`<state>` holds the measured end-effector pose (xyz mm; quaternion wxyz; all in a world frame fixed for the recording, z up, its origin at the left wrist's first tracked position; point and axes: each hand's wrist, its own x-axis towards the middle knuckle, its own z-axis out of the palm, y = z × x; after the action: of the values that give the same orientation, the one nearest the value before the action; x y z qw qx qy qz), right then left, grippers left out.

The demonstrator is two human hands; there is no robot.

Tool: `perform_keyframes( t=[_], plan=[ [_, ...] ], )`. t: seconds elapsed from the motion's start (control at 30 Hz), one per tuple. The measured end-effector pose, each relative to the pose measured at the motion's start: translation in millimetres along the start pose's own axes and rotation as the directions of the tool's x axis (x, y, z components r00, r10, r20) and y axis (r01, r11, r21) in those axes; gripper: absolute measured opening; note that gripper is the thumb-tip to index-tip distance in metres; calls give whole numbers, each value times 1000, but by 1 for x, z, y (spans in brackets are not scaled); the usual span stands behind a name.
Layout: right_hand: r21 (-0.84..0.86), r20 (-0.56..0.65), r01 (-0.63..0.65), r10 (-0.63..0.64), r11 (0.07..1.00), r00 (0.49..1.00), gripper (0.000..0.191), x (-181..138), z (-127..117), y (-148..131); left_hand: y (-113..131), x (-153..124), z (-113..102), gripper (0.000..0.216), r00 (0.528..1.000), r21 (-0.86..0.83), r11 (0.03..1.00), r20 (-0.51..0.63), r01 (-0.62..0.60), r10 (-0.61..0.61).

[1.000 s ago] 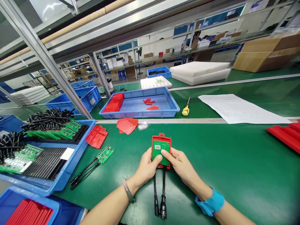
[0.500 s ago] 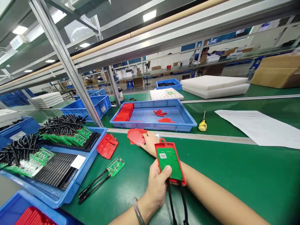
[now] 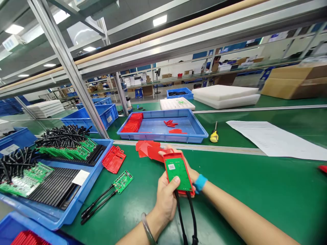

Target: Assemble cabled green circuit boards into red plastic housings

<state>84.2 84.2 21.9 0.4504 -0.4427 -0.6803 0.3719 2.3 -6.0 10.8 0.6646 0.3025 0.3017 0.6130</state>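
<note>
View: head camera, single view, over a green worktop (image 3: 237,177).
Left hand: one (image 3: 165,202), curled round the lower part of a red plastic housing (image 3: 173,155), thumb laid flat on the board inside; a grey bangle (image 3: 146,226) at the wrist.
Circuit board: one, green (image 3: 179,162), seated in the housing, white label near its top; held above the worktop, tilted, in front of the right hand.
Black cables: two (image 3: 192,212), hanging from the housing's lower end, running out of view.
Right hand: one (image 3: 178,150), reaching behind the housing, partly hidden and blurred, fingers closed on the edge of a red sheet (image 3: 155,153); blue wristband (image 3: 200,183).
Red sheets: a loose pile (image 3: 143,148), just left of the right hand, before the tray.
Blue tray: one, shallow (image 3: 153,126), with stacked red pieces at its left end.
Second board: one, green, cabled (image 3: 123,181), lying left of the hands.
Empty red housing: one (image 3: 114,159), against the blue crate (image 3: 99,166).
Screwdriver: one, yellow-handled (image 3: 214,136), right of the tray.
</note>
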Motion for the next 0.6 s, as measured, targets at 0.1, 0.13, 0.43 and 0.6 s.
perform_keyframes(
  t=[0.1,0.13,0.43,0.6],
  plan=[
    [72,-43,-55,58,996,997,35,3,-37,-3,-1,-2,-1,35,999,51,998,8,37,-37],
    [132,-65,-70,79,989,995,36,-3,-50,-4,-2,-3,-1,36,999,70,996,4,48,-48],
    [536,-133,-116,220,836,966,32,-67,-100,-12,-12,-5,-4,39,984,191,966,-22,175,-174],
    [439,41,-251,260,863,965,35,-76,-78,0,-17,-7,-2,37,979,147,968,-49,203,-198]
  ],
)
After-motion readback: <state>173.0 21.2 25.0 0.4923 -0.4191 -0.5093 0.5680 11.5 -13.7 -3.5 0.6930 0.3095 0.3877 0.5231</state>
